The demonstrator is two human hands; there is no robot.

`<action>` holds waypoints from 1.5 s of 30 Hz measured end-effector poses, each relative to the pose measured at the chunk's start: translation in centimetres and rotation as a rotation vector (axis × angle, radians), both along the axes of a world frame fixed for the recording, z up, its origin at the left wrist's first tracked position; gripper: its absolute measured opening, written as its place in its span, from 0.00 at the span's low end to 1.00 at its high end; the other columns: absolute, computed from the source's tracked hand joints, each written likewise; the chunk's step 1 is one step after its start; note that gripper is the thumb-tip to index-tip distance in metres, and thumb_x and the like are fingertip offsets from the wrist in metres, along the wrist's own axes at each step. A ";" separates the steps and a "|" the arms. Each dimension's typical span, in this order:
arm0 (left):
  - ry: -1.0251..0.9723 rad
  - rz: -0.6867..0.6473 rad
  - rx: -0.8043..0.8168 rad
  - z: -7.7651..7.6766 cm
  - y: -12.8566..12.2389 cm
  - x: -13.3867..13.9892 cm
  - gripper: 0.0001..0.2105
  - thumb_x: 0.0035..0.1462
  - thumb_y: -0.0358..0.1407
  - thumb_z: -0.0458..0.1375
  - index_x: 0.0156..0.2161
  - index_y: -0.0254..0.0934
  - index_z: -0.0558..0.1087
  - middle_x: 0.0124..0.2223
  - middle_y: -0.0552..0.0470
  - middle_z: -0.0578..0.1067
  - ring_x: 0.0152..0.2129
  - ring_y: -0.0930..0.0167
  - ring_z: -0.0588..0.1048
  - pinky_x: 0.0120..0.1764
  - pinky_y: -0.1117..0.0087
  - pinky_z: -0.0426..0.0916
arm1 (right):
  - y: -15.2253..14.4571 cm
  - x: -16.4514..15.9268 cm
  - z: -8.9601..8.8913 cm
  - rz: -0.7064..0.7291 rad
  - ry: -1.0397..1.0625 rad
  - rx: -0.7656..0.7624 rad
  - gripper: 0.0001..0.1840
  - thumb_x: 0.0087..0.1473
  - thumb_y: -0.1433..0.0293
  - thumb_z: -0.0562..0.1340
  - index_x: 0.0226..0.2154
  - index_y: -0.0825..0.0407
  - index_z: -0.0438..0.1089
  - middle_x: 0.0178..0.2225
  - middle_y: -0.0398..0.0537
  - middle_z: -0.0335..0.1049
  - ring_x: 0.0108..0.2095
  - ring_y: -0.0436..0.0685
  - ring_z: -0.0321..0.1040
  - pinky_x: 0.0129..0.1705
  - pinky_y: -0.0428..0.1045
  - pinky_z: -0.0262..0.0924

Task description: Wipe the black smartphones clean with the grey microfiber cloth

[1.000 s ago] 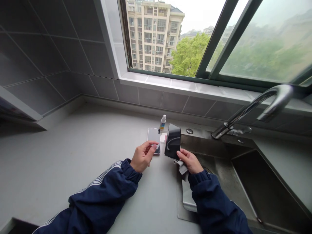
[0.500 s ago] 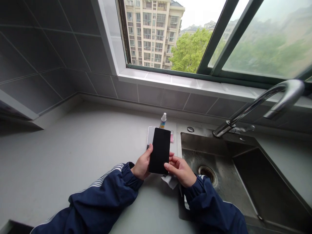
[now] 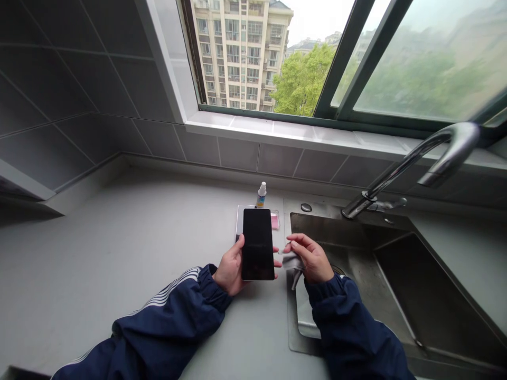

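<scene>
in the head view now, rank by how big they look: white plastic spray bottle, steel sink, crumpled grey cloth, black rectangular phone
Largest to smallest:
1. rectangular stainless steel sink
2. black rectangular phone
3. crumpled grey cloth, partly covered, judged by what shows
4. small white plastic bottle

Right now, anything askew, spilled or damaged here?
Nothing stands out: the bottle stands upright, no spill shows on the counter, and the held phone shows no visible crack on its front. Its underside is hidden.
</scene>
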State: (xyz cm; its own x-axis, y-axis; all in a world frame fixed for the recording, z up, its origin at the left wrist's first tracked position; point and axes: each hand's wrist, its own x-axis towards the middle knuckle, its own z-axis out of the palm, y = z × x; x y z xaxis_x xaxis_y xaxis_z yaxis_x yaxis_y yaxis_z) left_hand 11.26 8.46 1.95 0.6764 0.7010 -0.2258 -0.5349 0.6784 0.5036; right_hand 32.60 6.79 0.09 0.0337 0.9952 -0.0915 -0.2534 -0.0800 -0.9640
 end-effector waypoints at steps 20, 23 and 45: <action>-0.042 -0.093 0.015 -1.4 -0.6 0.6 0.34 0.62 0.59 0.41 0.57 0.34 0.68 0.44 0.38 0.78 0.34 0.58 0.79 0.41 0.52 0.72 | -2.8 -3.7 3.1 -0.082 -0.925 0.792 0.26 0.58 0.80 0.55 0.59 0.50 0.63 0.63 0.55 0.59 0.64 0.65 0.56 0.64 0.67 0.51; -0.020 -0.015 -0.023 -1.2 -0.6 0.8 0.33 0.62 0.58 0.42 0.57 0.32 0.69 0.43 0.39 0.79 0.41 0.58 0.78 0.48 0.56 0.70 | -3.2 -4.5 2.8 0.128 -1.102 0.922 0.28 0.57 0.82 0.55 0.59 0.50 0.61 0.61 0.53 0.62 0.63 0.63 0.57 0.66 0.70 0.42; -0.050 0.176 -0.034 -1.0 -0.5 0.9 0.31 0.65 0.52 0.44 0.59 0.28 0.66 0.46 0.38 0.78 0.43 0.60 0.77 0.50 0.59 0.68 | -3.2 -5.0 2.3 0.050 -1.237 0.852 0.18 0.58 0.73 0.60 0.52 0.51 0.69 0.57 0.53 0.68 0.63 0.65 0.56 0.62 0.64 0.56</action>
